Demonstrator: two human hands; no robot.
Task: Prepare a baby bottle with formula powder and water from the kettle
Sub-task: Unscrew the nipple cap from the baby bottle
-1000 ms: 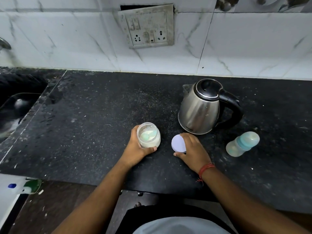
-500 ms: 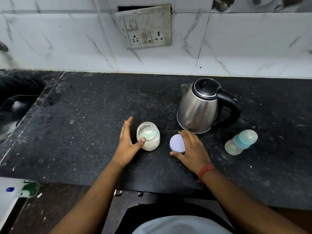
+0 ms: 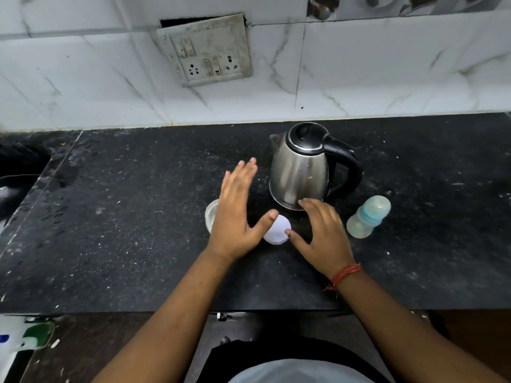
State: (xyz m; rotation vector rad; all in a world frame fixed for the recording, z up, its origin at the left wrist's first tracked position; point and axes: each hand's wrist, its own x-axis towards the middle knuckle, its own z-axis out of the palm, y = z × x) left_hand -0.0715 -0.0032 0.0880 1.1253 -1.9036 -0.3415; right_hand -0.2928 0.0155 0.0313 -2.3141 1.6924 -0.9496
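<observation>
So the glass jar (image 3: 211, 218) sits about mid-frame on the black countertop (image 3: 124, 217), but the left hand (image 3: 236, 217) is spread flat above it with fingers splayed, so only a sliver of its rim and wall peeks out on the hand's left side. Can't see what's inside from here. That hand isn't gripping anything, just open and hovering.

Right beside it, a bit lower and to the right, the white round lid (image 3: 278, 232) lies flat on the counter. The left thumb tip is over its upper left edge and the right hand's (image 3: 322, 239) thumb tip touches its right edge. Right hand is open too, fingers loosely spread, nothing grasped. There's a red thread (image 3: 344, 275) on that wrist.

Just above the right hand stands the steel kettle (image 3: 300, 170), black lid shut, handle pointing to the right of frame, spout toward the left. The right fingertips reach its base area, though I can't tell if they actually touch.

The baby bottle (image 3: 369, 217) stands at right of centre, well clear of both hands, teal collar and clear cap on. It looks empty, but the plastic is cloudy.

Upper centre, a grimy switch and socket plate (image 3: 206, 49) on the marble tile wall. Sink edge (image 3: 16, 186) at far left.
</observation>
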